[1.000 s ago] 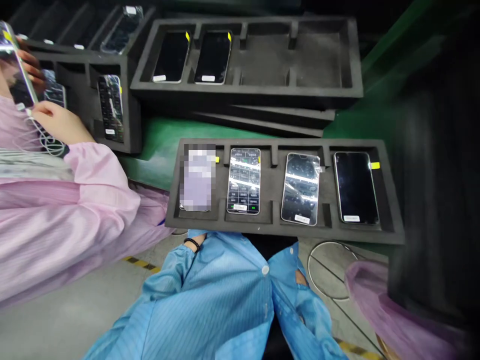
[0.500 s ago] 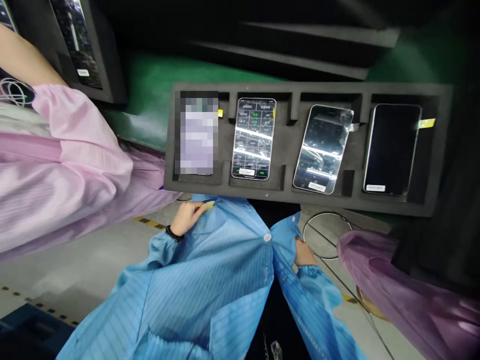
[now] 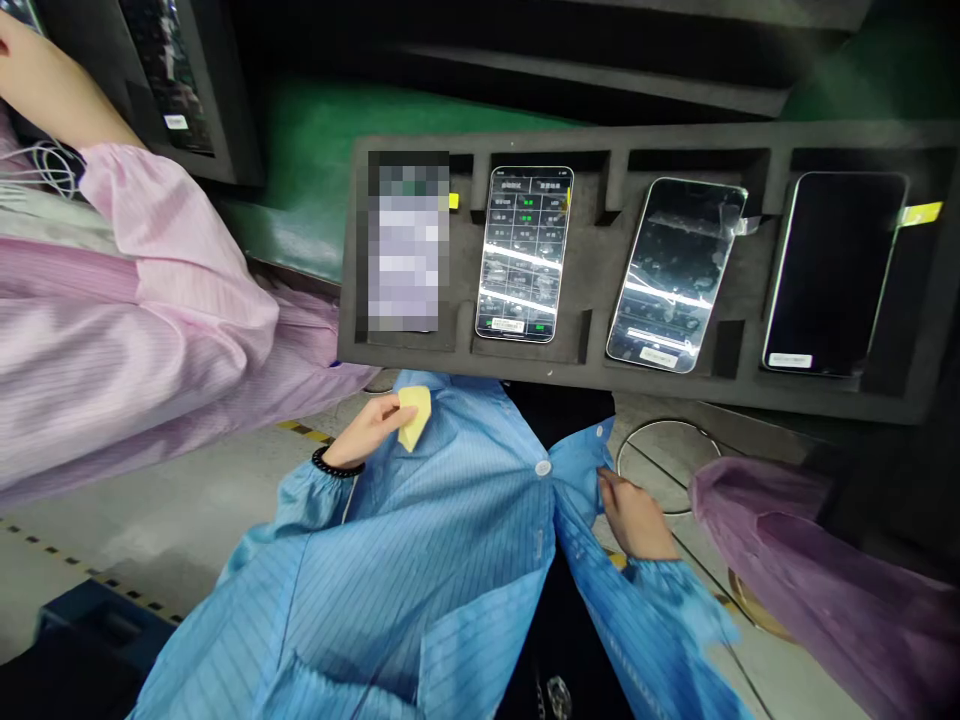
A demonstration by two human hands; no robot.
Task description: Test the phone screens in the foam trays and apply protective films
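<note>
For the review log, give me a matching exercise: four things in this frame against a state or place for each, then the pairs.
Things:
1. left hand
2. right hand
3. rightmost phone
4. second phone from the left

States or places:
A. screen dark, in the foam tray
B. holds a yellow cloth
C. screen lit with a grid
D. pinches the edge of the blue coat

Pairs: 1-B, 2-D, 3-A, 4-C
</note>
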